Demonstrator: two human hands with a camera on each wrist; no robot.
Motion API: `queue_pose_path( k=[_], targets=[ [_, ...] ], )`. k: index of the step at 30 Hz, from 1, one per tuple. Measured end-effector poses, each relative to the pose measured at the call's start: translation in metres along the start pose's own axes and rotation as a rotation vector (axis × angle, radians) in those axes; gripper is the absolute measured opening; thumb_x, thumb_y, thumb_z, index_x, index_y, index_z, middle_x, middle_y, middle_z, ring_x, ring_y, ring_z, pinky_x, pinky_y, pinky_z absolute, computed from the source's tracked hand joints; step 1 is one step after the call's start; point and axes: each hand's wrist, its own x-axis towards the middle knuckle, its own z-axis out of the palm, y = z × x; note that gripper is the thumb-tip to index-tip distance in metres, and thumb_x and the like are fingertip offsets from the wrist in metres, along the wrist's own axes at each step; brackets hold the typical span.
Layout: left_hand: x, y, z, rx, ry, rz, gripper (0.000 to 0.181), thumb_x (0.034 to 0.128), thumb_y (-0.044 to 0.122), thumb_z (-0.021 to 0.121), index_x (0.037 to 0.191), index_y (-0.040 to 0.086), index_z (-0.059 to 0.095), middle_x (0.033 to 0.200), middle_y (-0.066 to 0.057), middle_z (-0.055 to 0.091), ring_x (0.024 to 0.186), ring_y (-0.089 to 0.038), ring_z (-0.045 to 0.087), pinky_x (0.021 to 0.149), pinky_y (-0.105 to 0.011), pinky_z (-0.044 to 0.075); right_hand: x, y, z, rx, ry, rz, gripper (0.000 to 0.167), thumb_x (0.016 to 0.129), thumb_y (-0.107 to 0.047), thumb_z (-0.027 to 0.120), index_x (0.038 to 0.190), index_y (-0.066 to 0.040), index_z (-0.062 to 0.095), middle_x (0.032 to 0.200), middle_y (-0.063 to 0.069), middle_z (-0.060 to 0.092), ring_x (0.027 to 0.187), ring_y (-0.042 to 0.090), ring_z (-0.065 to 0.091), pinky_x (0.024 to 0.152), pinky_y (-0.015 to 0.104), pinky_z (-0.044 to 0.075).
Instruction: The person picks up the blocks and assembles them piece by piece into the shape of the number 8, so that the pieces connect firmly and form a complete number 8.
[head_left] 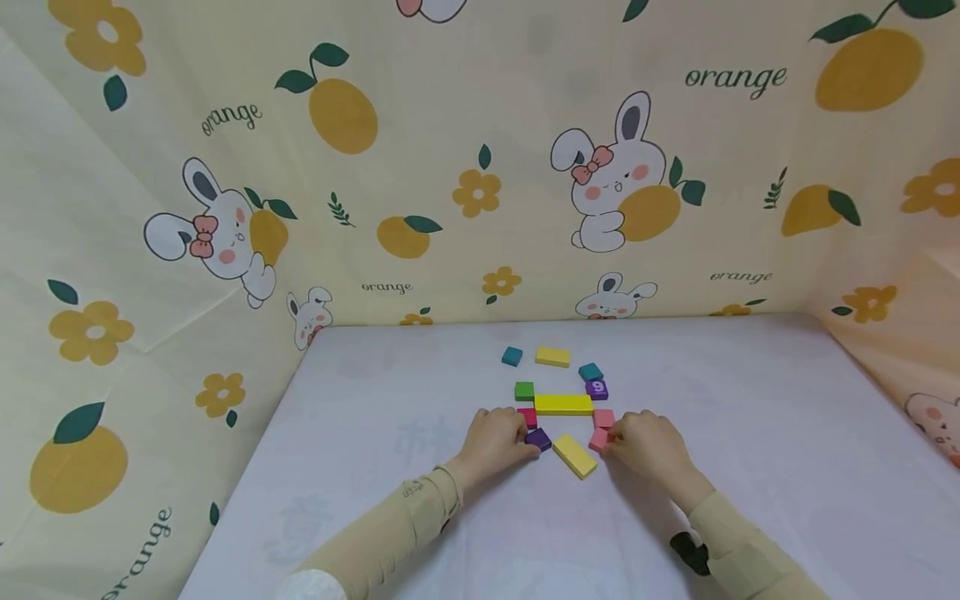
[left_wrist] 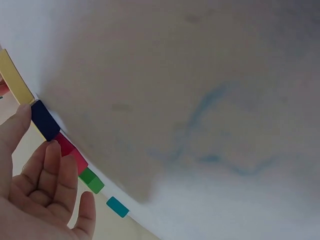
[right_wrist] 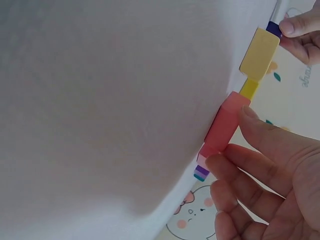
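My left hand (head_left: 495, 442) pinches a dark purple block (head_left: 538, 440) by its ends, thumb and a fingertip on opposite sides in the left wrist view. On the other side, my right hand (head_left: 648, 450) holds a pink block (right_wrist: 222, 122) between thumb and fingers. Between the two hands a pale yellow block (head_left: 574, 456) lies slanted on the table. Just beyond the purple block is a red block (head_left: 528, 417); a second pink block (head_left: 603, 417) lies beyond the held one. A bright yellow bar (head_left: 562, 405) runs crosswise between these two.
Farther back lie a green block (head_left: 524, 390), a purple block marked 9 (head_left: 597, 389), a teal block (head_left: 512, 356), another teal block (head_left: 591, 372) and a pale yellow block (head_left: 552, 357). A white-covered table (head_left: 750, 467) meets a patterned curtain (head_left: 480, 100) behind.
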Motion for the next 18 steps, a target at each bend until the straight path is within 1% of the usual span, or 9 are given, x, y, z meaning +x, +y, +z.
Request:
queue_pose_path(
  k=[5, 10, 14, 18],
  targets=[
    [-0.0013, -0.0001, -0.0005, 0.018, 0.013, -0.002, 0.034, 0.0749, 0.049, 0.072, 0.072, 0.018, 0.059, 0.067, 0.009, 0.051, 0.063, -0.007, 0.043, 0.067, -0.026, 0.031, -0.0010, -0.0003, 0.0006, 0.008, 0.011, 0.005, 0.019, 0.074, -0.022, 0.077, 0.086, -0.007, 0.074, 0.072, 0.001, 0.066, 0.063, 0.015, 0.049, 0.061, 0.030, 0.045],
    [-0.0030, 0.0005, -0.0020, 0.049, 0.033, -0.003, 0.035, 0.0741, 0.050, 0.072, 0.073, 0.017, 0.060, 0.067, 0.009, 0.053, 0.063, -0.007, 0.045, 0.068, -0.027, 0.033, -0.0017, -0.0005, -0.0003, 0.020, 0.005, 0.010, 0.019, 0.074, -0.022, 0.076, 0.086, -0.008, 0.074, 0.074, 0.001, 0.066, 0.065, 0.015, 0.050, 0.063, 0.032, 0.047],
    [-0.0036, 0.0007, -0.0020, 0.065, 0.031, -0.009, 0.035, 0.0745, 0.051, 0.071, 0.076, 0.018, 0.061, 0.069, 0.008, 0.054, 0.064, -0.008, 0.046, 0.068, -0.027, 0.033, -0.0016, -0.0007, -0.0003, 0.026, 0.000, 0.015, 0.019, 0.075, -0.022, 0.076, 0.088, -0.007, 0.074, 0.073, 0.001, 0.066, 0.064, 0.015, 0.050, 0.063, 0.031, 0.046],
    [-0.0034, 0.0006, -0.0021, 0.059, 0.028, -0.014, 0.034, 0.0751, 0.051, 0.071, 0.078, 0.017, 0.062, 0.069, 0.008, 0.055, 0.065, -0.008, 0.046, 0.068, -0.027, 0.033, -0.0017, -0.0011, 0.0003, 0.032, 0.009, 0.017, 0.021, 0.074, -0.023, 0.077, 0.089, -0.007, 0.074, 0.072, 0.001, 0.065, 0.064, 0.015, 0.049, 0.062, 0.029, 0.045]
  ],
)
